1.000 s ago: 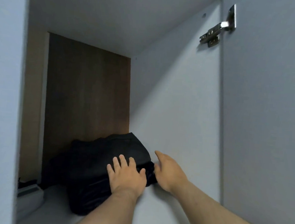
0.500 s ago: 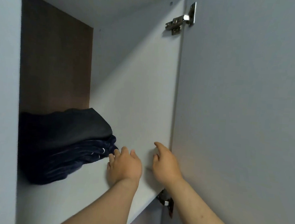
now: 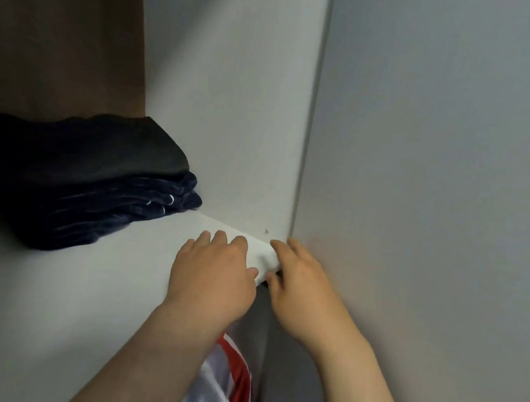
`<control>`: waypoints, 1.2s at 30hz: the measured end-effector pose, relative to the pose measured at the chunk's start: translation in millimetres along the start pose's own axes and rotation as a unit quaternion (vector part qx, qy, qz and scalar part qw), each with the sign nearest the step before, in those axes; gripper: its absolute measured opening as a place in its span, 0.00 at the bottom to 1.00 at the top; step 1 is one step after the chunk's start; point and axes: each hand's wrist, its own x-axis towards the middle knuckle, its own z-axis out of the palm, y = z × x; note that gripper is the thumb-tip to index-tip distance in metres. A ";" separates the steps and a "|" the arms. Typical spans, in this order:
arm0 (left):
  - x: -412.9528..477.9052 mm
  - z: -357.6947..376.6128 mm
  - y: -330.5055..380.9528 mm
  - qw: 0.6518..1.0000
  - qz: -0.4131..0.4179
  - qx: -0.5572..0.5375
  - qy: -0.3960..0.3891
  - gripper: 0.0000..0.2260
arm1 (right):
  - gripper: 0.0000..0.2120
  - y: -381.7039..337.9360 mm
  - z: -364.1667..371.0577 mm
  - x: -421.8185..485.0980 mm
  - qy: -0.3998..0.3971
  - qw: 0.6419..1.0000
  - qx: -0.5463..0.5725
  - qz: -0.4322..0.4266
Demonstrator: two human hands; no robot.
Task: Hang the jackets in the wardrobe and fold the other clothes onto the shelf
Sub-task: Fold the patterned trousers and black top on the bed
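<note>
- I see the folded clothes (image 3: 84,183) stacked on the shelf (image 3: 61,280), far to the left and pushed back against the brown back panel (image 3: 64,36). A black piece lies on top, with dark blue layers under it.
- The stack's right end lies just beside the white side wall (image 3: 227,102) of the wardrobe; I cannot tell whether it touches the wall.
- My left hand (image 3: 213,273) lies palm down over the front right part of the shelf, fingers loosely spread, holding nothing, well apart from the clothes.
- My right hand (image 3: 298,286) sits just beside it at the shelf's front corner, fingers relaxed and slightly bent, with nothing in its grasp. The thumb is at the shelf edge, but I cannot tell whether it presses there.
- The open door (image 3: 433,182) fills the right side.
- Below the shelf edge, between my forearms, a red and white garment (image 3: 224,384) shows.
</note>
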 end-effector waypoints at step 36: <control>-189.0 -25.7 64.6 0.900 0.358 -0.219 -0.120 0.26 | 0.22 -55.6 -65.2 -359.6 0.073 0.922 -0.187 0.332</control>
